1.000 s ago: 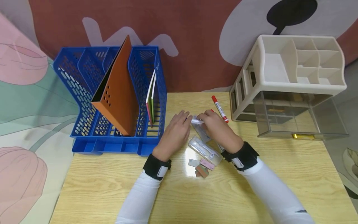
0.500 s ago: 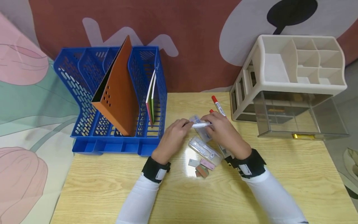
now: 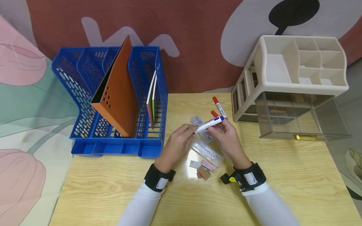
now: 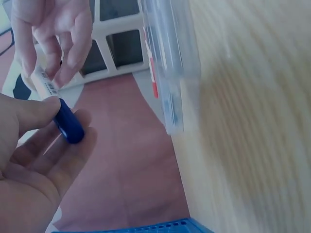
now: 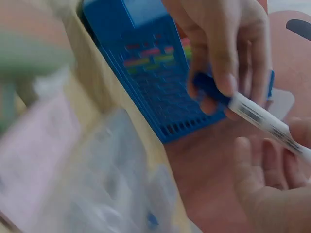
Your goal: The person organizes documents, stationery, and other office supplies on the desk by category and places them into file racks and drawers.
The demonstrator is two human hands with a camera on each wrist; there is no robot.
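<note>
A white marker with a blue cap (image 4: 69,124) is held between both hands above the table. My left hand (image 3: 178,141) pinches the capped end between thumb and fingers, plain in the left wrist view. On the white barrel (image 5: 257,116), my right hand (image 3: 227,138) grips towards the other end, whose blue tip shows in the head view. Below the hands lie a clear plastic case (image 3: 207,152) and another clear case (image 3: 196,120), partly hidden by the marker and right hand. Several small erasers (image 3: 208,165), pink, grey and brown, lie nearer the front.
Two red-capped markers (image 3: 219,105) lie behind the right hand, one mostly covered. A blue file rack (image 3: 118,146) with an orange folder (image 3: 120,94) and thin books (image 3: 151,100) stands left. At right is a white organizer (image 3: 305,86) with a clear drawer (image 3: 305,135) pulled out.
The marker has risen from the clear case and tilted, its right end now higher in view. My right hand has turned palm-up around it. My left hand has shifted slightly down and stays at its left end.
</note>
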